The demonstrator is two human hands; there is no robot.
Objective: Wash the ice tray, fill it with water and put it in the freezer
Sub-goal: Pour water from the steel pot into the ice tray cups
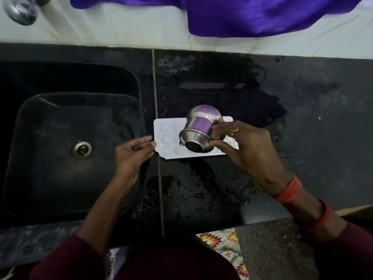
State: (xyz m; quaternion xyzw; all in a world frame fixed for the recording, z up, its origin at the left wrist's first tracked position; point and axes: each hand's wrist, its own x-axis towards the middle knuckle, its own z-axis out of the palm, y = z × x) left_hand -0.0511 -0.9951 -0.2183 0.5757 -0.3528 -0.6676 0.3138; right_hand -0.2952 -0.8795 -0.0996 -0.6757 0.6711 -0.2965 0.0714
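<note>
A white ice tray [168,136] with rounded cells lies flat on the wet black counter [302,118], just right of the sink. My right hand [244,146] grips a small steel pot [198,131] and holds it tilted over the tray's middle, mouth turned down toward me. My left hand [133,152] sits at the tray's left end with its fingertips touching the edge, fingers loosely bent. The pot hides the tray's middle cells.
A black sink [60,158] with a steel drain [81,149] lies to the left. A steel tap [20,11] sticks out at the top left. Purple cloth [262,15] hangs over the white wall behind. Water is pooled on the counter around and in front of the tray.
</note>
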